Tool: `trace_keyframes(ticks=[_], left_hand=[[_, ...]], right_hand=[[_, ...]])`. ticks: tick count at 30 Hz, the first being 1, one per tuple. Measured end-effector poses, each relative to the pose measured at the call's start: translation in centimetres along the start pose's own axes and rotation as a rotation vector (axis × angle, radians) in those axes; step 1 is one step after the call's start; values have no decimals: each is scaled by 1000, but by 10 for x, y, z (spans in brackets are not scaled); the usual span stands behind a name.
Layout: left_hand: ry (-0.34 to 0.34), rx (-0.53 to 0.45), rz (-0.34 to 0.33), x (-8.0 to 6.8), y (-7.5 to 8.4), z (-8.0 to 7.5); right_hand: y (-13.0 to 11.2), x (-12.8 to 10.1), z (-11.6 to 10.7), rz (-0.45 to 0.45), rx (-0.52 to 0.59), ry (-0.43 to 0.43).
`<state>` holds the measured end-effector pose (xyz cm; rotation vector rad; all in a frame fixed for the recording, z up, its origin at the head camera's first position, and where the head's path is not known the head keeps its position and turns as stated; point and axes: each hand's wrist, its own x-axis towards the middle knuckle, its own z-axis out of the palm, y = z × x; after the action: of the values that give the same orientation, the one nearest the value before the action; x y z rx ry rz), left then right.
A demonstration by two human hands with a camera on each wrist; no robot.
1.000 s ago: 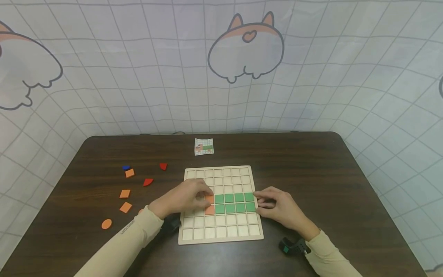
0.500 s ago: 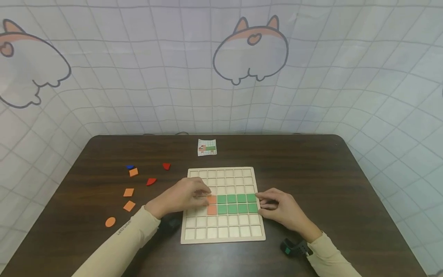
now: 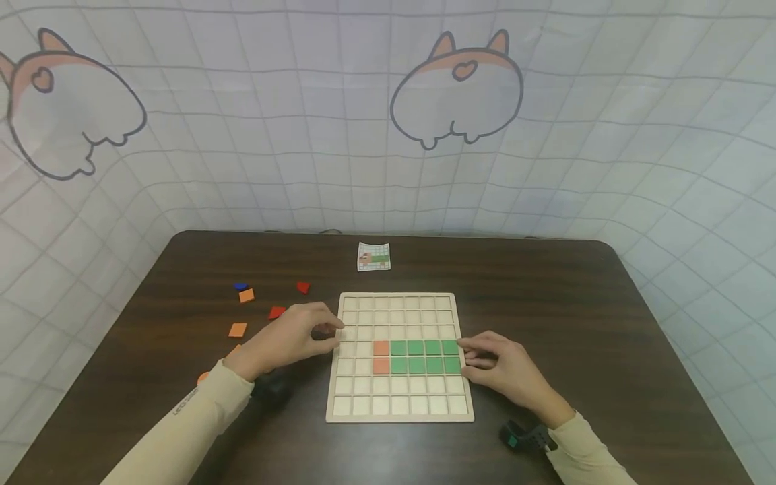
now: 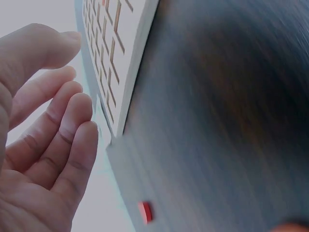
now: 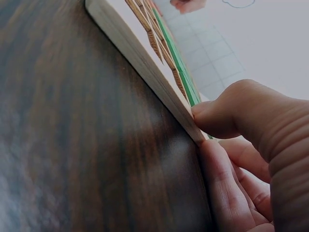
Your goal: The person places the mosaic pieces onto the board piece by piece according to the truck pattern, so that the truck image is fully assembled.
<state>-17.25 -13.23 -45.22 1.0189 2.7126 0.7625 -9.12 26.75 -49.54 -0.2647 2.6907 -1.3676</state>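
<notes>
A pale wooden grid board [image 3: 400, 407] lies flat near the middle of a dark wood-grain table [image 3: 606, 323], seven square cells across and seven down. Eight green square tiles [image 3: 424, 357] fill two rows of four on its right side, and two orange square tiles [image 3: 380, 357] sit stacked one above the other just to their left; the other cells show bare wood.

The person's right hand [image 3: 506, 370] rests against the board's right edge, its grip a light pinch with the thumb on the rim and the fingers [image 5: 227, 193] curled against the side and the table. The left hand [image 3: 285, 340] hovers just off the board's left edge, fingers [image 4: 53, 125] relaxed and loosely spread, holding nothing that can be seen.

Loose pieces lie on the table left of the board: two red pieces [image 3: 303, 287], one small blue piece [image 3: 241, 286], two orange squares [image 3: 238, 330] in plain view and parts of two more orange pieces showing by the left sleeve [image 3: 182, 424]. One small printed pattern card [image 3: 373, 256] lies beyond the board, near the table's far edge. A gridded white backdrop [image 3: 303, 135] with cartoon animal drawings hangs behind
</notes>
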Motion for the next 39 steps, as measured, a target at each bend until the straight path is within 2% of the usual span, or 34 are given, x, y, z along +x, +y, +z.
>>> trace_keyframes(ticks=[9,14,20,25,33,39], left_hand=[[68,29,-69,-21,-22,-23],[75,27,-128,-38,-34,-34],[78,44,-144,-56,-48,-43],[66,29,-205,-69,-55,-49],[67,45,-206,-91,-68,-53],[49,21,-230,-100,-75,-53]], right_hand=[[2,-2,0,-3,-21,2],[3,-2,0,-14,-3,3],[3,-3,-1,-18,6,9],[2,-3,0,-28,16,3],[2,1,-1,-31,12,10],[1,1,-1,-35,-8,16]])
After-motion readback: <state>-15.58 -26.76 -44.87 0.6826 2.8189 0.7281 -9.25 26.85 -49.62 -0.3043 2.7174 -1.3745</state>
